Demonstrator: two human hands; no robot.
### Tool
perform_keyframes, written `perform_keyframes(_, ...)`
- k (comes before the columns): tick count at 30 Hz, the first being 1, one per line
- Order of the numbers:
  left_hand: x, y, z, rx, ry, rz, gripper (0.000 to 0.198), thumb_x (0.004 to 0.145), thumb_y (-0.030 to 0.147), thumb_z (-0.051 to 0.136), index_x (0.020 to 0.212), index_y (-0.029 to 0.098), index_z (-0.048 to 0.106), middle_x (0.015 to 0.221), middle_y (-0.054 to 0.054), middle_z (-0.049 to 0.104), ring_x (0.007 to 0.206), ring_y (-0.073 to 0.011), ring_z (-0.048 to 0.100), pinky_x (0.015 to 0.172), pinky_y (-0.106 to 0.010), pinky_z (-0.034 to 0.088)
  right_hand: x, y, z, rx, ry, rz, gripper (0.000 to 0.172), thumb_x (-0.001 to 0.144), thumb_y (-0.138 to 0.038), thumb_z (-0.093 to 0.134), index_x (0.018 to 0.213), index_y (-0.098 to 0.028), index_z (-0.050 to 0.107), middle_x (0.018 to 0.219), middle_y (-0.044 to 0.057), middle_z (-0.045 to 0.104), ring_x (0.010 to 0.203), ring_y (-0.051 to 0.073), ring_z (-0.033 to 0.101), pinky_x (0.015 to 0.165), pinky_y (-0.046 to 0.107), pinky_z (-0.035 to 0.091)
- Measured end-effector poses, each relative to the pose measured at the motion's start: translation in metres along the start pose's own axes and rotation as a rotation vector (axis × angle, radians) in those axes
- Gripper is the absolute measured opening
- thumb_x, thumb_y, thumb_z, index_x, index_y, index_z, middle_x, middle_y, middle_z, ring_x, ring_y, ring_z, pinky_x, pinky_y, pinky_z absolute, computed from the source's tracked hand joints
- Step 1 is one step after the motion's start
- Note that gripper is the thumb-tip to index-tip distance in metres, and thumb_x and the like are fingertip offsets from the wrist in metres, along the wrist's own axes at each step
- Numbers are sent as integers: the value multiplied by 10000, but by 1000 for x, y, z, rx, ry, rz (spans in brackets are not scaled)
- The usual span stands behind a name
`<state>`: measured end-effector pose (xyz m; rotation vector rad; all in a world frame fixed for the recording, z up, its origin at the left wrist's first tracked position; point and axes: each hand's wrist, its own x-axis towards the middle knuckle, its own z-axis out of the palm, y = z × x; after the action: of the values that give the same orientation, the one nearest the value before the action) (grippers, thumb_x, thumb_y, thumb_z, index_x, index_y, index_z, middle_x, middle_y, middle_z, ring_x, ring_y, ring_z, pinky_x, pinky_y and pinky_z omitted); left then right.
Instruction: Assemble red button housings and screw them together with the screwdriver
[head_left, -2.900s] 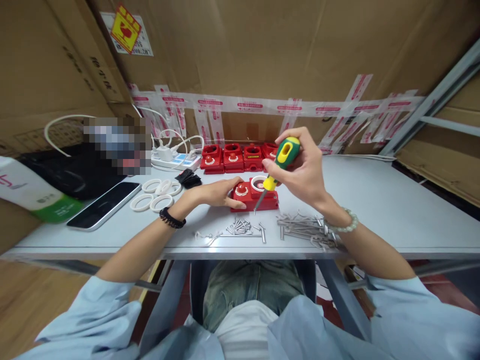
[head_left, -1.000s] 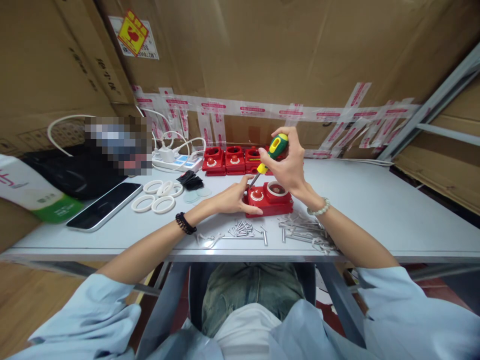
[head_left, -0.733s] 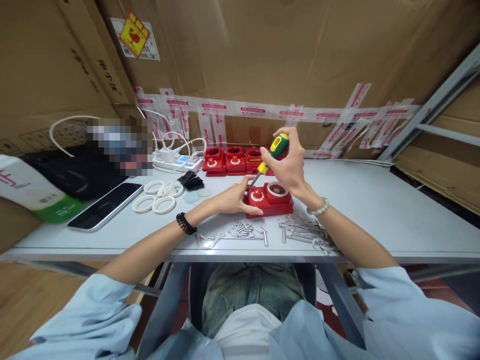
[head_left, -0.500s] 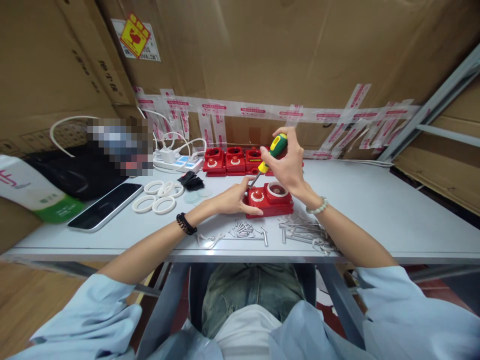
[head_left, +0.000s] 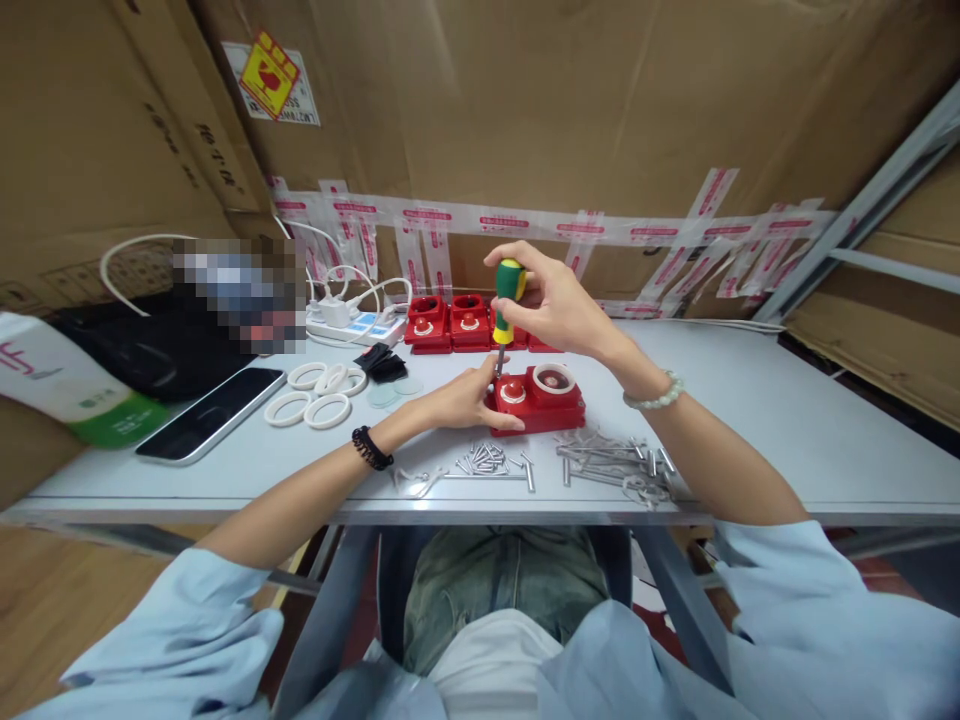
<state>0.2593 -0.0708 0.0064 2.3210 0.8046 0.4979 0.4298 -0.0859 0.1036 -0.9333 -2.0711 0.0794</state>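
Observation:
My right hand point(head_left: 551, 300) is closed around the green and yellow handle of a screwdriver point(head_left: 508, 290). The tool stands nearly upright, its shaft meeting the far left corner of a red box point(head_left: 547, 412). On top of that box are a red dome in a white ring and a round window with a white rim. My left hand point(head_left: 476, 395) grips the box's left end, thumb along the near side and fingers by the screwdriver tip. Just in front lies a pile of small screws point(head_left: 484, 460). Whether the tip sits in a screw is hidden.
Several more red boxes point(head_left: 469, 325) line the back. To the left are white rings point(head_left: 328, 410), clear discs point(head_left: 384, 395), black pieces point(head_left: 381, 362), a phone point(head_left: 214, 415) and a power strip point(head_left: 360, 325). Metal rods with cords point(head_left: 615, 465) lie near the front edge.
The screwdriver has swung from a rightward slant to nearly upright, and my right hand has moved left with it. My left hand and the red box have stayed in place.

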Motion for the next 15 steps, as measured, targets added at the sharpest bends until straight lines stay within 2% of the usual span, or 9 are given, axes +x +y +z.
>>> perform_keyframes(2, 1, -4, 1, 16, 5, 14, 936, 660, 604, 769, 1356, 125, 365, 1241, -217, 608, 1089, -382, 614, 883, -508, 509, -1, -5, 2, -61, 20, -1, 269, 820, -297, 662, 1053, -249, 537, 788, -31, 581, 653, 126, 513, 681, 304, 455)
perform_keyframes(5, 2, -9, 3, 21, 14, 42, 976, 660, 603, 770, 1391, 132, 327, 1234, -210, 615, 1129, -384, 603, 916, -507, 497, -2, -8, 6, -207, 66, 73, 282, 846, -380, 650, 1053, -240, 520, 782, -14, 569, 645, 140, 489, 679, 330, 431)
perform_keyframes(8, 2, -9, 3, -1, 15, 53, 965, 673, 594, 767, 1390, 115, 335, 1172, -195, 646, 1107, -377, 620, 904, -489, 507, -1, -4, 4, -131, -18, 76, 303, 859, -249, 574, 1145, -244, 475, 849, -3, 571, 681, 138, 497, 675, 316, 433)
perform_keyframes(11, 1, -7, 3, -20, 18, 65, 919, 681, 570, 771, 1378, 134, 360, 1228, -194, 626, 1126, -370, 613, 921, -494, 506, 0, -2, 1, 29, -115, 7, 399, 822, -148, 539, 1194, -256, 447, 881, -14, 582, 693, 122, 514, 671, 289, 444)
perform_keyframes(15, 2, -6, 2, -8, 0, 36, 969, 671, 581, 768, 1403, 126, 325, 1255, -223, 611, 1156, -394, 600, 949, -535, 489, -1, -10, 4, -164, -29, 58, 337, 835, -297, 635, 1140, -249, 500, 797, -16, 592, 624, 127, 475, 664, 321, 428)
